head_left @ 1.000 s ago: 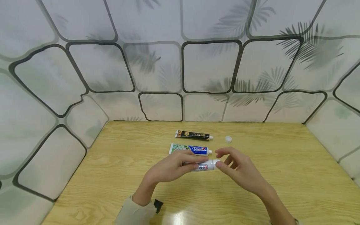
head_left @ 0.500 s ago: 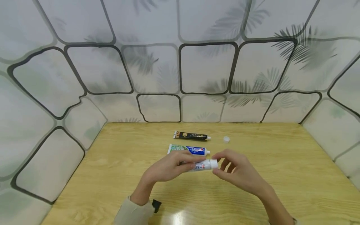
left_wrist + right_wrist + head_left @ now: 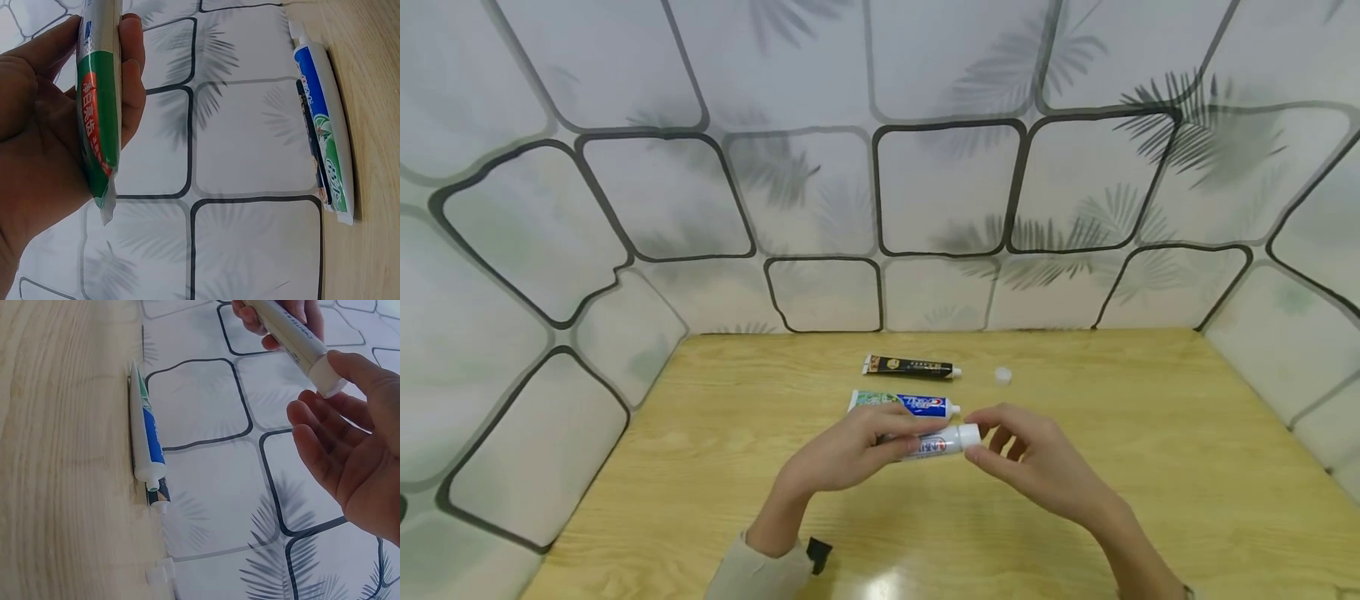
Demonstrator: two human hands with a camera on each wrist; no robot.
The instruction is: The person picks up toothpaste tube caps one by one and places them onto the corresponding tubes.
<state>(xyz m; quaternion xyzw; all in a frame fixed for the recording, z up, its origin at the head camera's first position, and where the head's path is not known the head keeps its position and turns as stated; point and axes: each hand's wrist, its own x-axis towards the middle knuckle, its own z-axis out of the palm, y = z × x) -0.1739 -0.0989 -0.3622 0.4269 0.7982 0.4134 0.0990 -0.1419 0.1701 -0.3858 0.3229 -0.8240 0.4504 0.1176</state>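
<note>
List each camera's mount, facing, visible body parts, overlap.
Head: head-worn, facing forward and down at the table; left hand, right hand and forearms show.
Left wrist: on that wrist, facing the held tube; left hand shows.
Right wrist: on that wrist, facing the white cap; right hand and part of left hand show.
Shared: head and right wrist both show the loose cap.

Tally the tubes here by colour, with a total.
Black tube: 1, lying on the table
Blue-and-green tube: 1, also on the table
Silver-and-green tube: 1, held in the left hand
Total: 3 tubes
</note>
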